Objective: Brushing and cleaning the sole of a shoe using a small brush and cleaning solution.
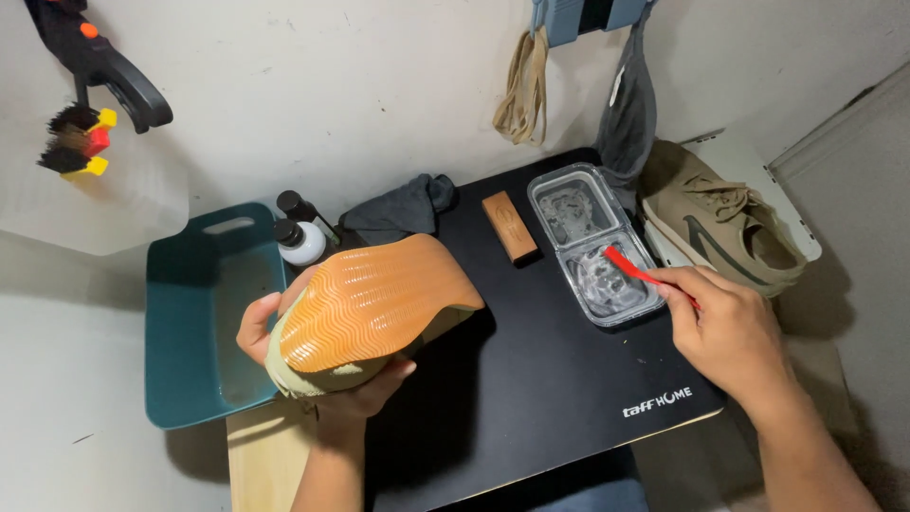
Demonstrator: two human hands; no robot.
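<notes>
Sneaker (374, 313), olive-green with an orange rubber sole, sits turned sole-up in the left hand (322, 374), so the wavy tread faces the camera and lies open to whatever comes at it from above. The left fingers (258, 327) wrap under and around the upper, thumb on the near side by the heel, clenched firmly enough to carry the shoe clear of the surface (531, 398), a black mat over a wooden top. Tilting the toe up and away keeps the whole sole in plain sight.

The right hand (730, 332) pinches a red-handled brush (637, 270), fingers (675, 287) closed on the near end of the handle. The far end dips into the nearer compartment of a clear plastic container (597, 242), just beyond the fingertips, where foamy liquid shows; the bristles themselves are hidden in it. The container stands within easy reach of that hand, well apart from the sole.

Left of the container lies a brown wooden block (509, 226), perhaps a brush back, and past it a crumpled grey cloth (398, 210). Two small black-capped bottles (301, 237) stand just beyond the left fingers, beside a teal tub (204, 313). A second, matching sneaker (720, 223) rests upright on a white stand beyond the right hand. Small brushes (76, 137) hang on the wall far off to the left.
</notes>
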